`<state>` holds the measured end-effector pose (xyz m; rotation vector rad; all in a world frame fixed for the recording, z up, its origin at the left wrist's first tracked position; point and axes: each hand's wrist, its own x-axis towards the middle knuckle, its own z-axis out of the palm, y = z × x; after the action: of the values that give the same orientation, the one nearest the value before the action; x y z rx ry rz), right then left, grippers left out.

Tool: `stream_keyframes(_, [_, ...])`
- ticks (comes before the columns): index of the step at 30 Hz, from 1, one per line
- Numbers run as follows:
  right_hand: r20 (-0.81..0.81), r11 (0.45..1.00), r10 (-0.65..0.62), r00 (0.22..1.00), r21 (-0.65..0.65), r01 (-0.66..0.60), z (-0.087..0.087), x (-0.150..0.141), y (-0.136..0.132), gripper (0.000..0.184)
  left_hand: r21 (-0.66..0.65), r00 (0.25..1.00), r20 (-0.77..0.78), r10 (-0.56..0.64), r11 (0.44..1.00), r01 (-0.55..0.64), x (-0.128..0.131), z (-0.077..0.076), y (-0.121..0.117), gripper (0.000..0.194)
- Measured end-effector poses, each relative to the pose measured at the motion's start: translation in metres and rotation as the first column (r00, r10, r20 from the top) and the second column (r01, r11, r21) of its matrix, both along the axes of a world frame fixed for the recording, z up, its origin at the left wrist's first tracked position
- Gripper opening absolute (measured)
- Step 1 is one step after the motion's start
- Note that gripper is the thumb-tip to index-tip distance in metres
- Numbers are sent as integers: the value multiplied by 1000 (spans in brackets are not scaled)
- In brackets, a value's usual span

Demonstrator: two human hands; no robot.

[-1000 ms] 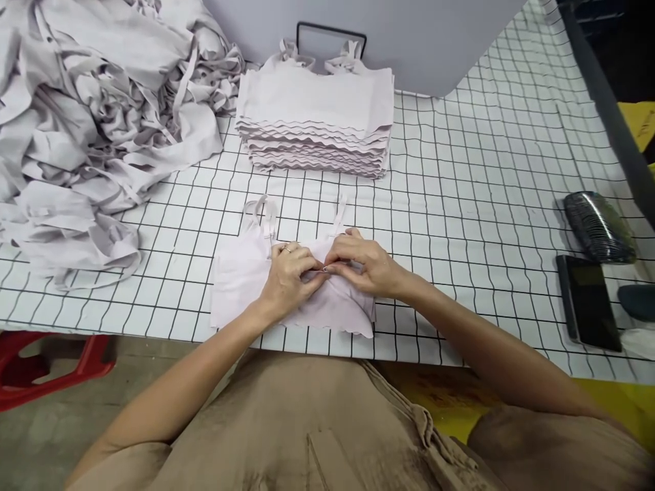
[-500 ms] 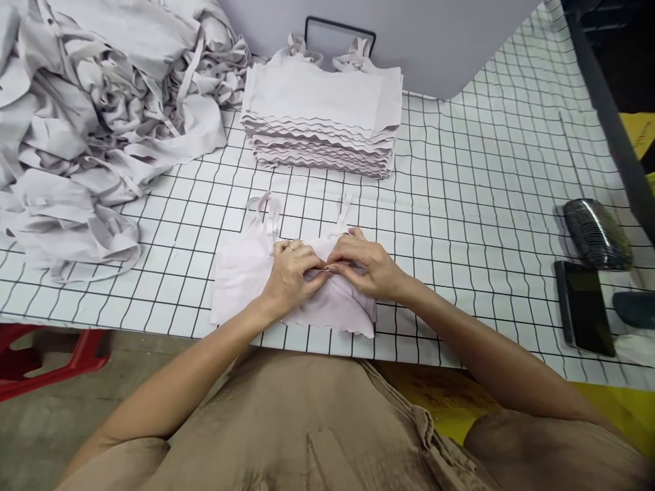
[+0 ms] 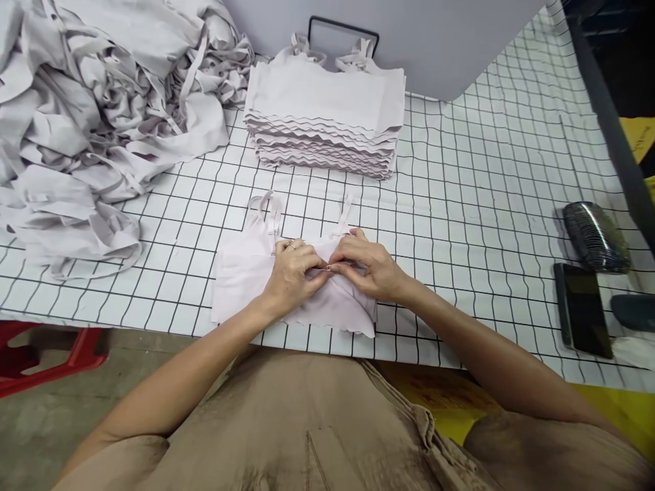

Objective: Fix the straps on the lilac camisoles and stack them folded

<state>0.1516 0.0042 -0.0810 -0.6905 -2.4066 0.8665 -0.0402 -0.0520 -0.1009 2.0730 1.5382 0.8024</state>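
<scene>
A pale pink strappy camisole top (image 3: 240, 286) lies flat on the checked tabletop in front of me, its thin straps pointing away. My left hand (image 3: 294, 276) pinches a bit of its cloth near the middle, thumb and forefinger closed. Right against those fingertips, my right hand (image 3: 366, 269) also pinches the cloth, its fingers closed. A tiny pale detail shows between the fingertips; I cannot make out what it is. The lower wavy edge of the top spreads below my hands.
A neat stack of similar folded tops (image 3: 327, 102) stands behind, against a grey panel (image 3: 409, 41) with a black wire frame (image 3: 342, 27). Loose garments (image 3: 112, 102) heap at the left. A phone (image 3: 583, 310) and a dark ribbed object (image 3: 596, 235) lie right. A red stool (image 3: 56, 361) is below left.
Both hands stay almost in place, still pinching the cloth of the top. The whole view has shifted very slightly.
</scene>
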Motion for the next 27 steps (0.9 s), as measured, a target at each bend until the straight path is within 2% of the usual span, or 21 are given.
stream_keyframes(27, [0, 997, -19, 1000, 69, 19, -3, 0, -4, 14, -22, 1000, 29, -2, 1000, 2, -1, 1, 0, 15])
